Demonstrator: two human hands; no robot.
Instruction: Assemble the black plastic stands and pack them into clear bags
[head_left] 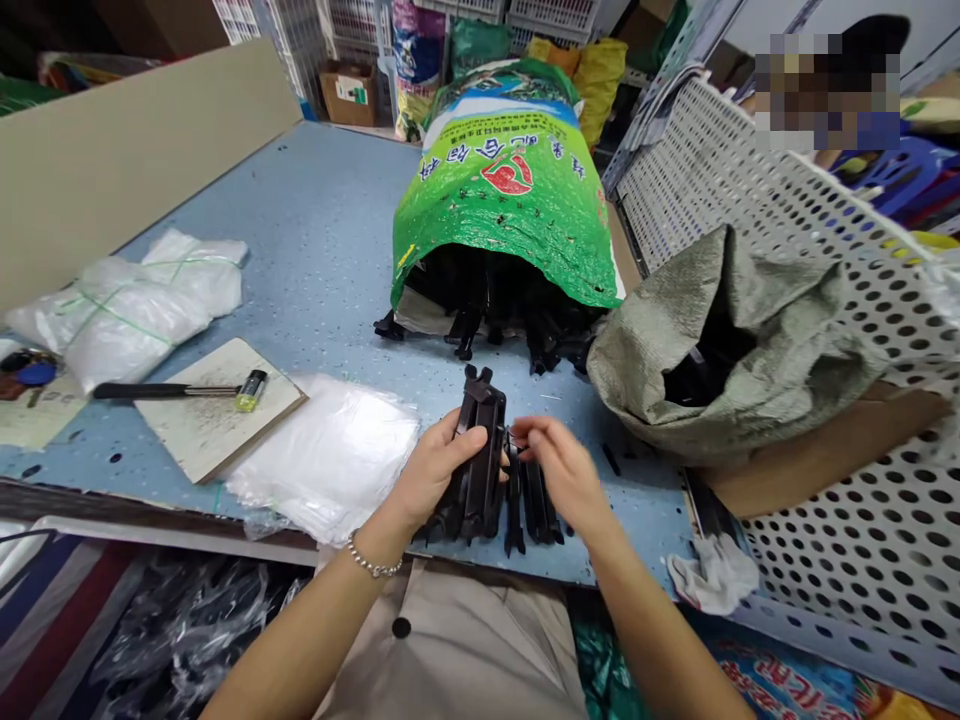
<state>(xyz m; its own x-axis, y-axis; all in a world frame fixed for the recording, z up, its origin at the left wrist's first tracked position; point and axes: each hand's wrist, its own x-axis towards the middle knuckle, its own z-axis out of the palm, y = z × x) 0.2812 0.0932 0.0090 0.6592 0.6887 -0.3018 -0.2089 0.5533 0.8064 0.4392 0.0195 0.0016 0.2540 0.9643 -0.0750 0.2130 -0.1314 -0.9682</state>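
Near the table's front edge, my left hand (439, 465) is wrapped round a bundle of long black plastic parts (478, 455), its thumb lying across them. Close to the bundle's right side is my right hand (559, 465), fingers bent, thumb and fingertips near each other; whether they pinch something small is too unclear to tell. More black parts (534, 505) lie on the table below my right hand. Behind, a green printed sack (510, 200) lies with its mouth towards me, similar black parts sticking out.
Clear plastic bags (337, 450) lie at left beside a board (225, 420) with a black-handled tool (142, 391). Wrapped white bundles (127, 310) are farther left. A grey-green sack (660, 330) and perforated white panel (847, 420) stand right. A person (832, 90) is beyond.
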